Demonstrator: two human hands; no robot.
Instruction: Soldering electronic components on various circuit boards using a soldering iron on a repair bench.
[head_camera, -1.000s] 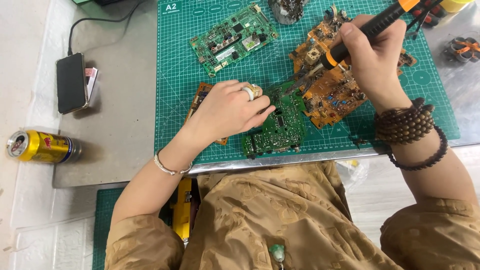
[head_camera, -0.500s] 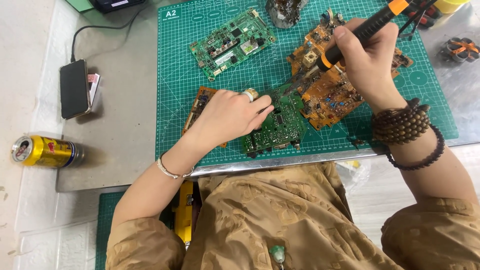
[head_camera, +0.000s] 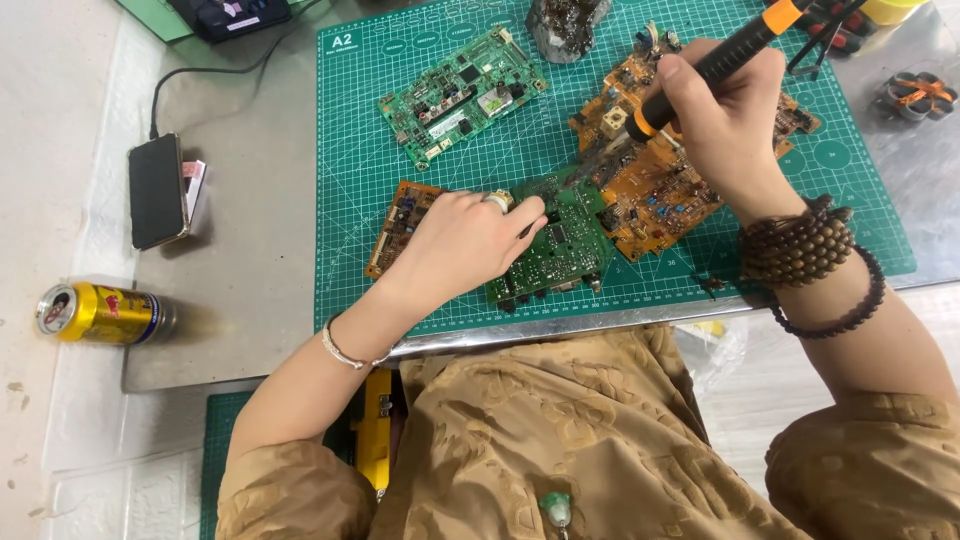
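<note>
While the green circuit board (head_camera: 560, 245) is lying flat near the front edge of the green cutting mat (head_camera: 350, 150), it's being pinned down by the left hand (head_camera: 465, 240), probably so it can't skate around under the tool. The fingers are curled and pressed onto the board's left end, with a ring showing on one of them; whether something small is also pinched under the fingertips can't be told from this angle.

The soldering iron (head_camera: 705, 70) is gripped pen-style in the right hand (head_camera: 725, 125), fingers wrapped tight around the black and orange handle, and the tip is angled down and left toward the spot where the green board meets the big orange circuit board (head_camera: 660, 185). That slant looks like it's picked so the joint can be seen past the hand. The wrist, wrapped in dark bead bracelets (head_camera: 800, 250), seems to be propped over the orange board for steadiness.

A second green board (head_camera: 460, 95) is parked further back on the mat, and a small orange-brown board (head_camera: 400, 220) is half hidden under the left hand, so both are kept out of the way. Off the mat to the left, a dark phone (head_camera: 158, 190) is left on the grey tabletop, and a yellow drink can (head_camera: 98, 313) is laid on its side, well apart from the hot iron.
</note>
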